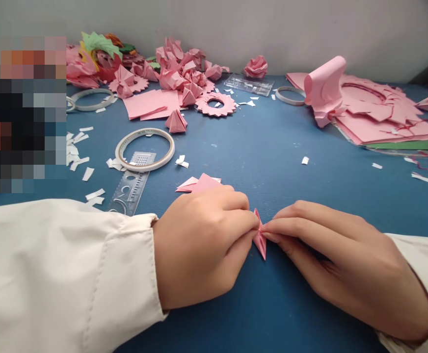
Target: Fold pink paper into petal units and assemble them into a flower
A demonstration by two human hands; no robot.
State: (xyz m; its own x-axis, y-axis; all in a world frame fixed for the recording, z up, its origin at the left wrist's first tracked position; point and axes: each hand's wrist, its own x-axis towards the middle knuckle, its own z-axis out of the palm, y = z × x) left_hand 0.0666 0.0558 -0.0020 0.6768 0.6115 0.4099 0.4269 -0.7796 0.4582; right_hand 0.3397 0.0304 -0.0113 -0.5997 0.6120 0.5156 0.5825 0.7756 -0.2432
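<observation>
Seen from my remote feed off the head cam: both hands meet low at centre frame over the blue tabletop, pinching one small folded pink paper piece between them. My read on the left hand: fingers curled shut, thumb & forefinger tips nipping the piece's left edge. The right hand comes in from the other side, fingers stretched long & pressed together, tips clamped on the piece's right edge. The piece stands upright betw. the two sets of fingertips, a point showing above them & a longer point hanging below, down near the table; can't tell if it touches. Both wrists wear white sleeves.

Just behind the left hand's knuckles lies another folded pink sheet, flat on the table, partly hidden by the hand. Further back & left, a clear ruler runs under a tape ring, w/ white paper scraps strewn beside them. Along the back wall: a heap of folded pink paper units, a pink toothed paper ring, a flat pink square, a paper rose & a clear plastic box. At right, well apart from the hands, a stack of cut pink sheets w/ a curled one on top. A pixelated block covers the far left
</observation>
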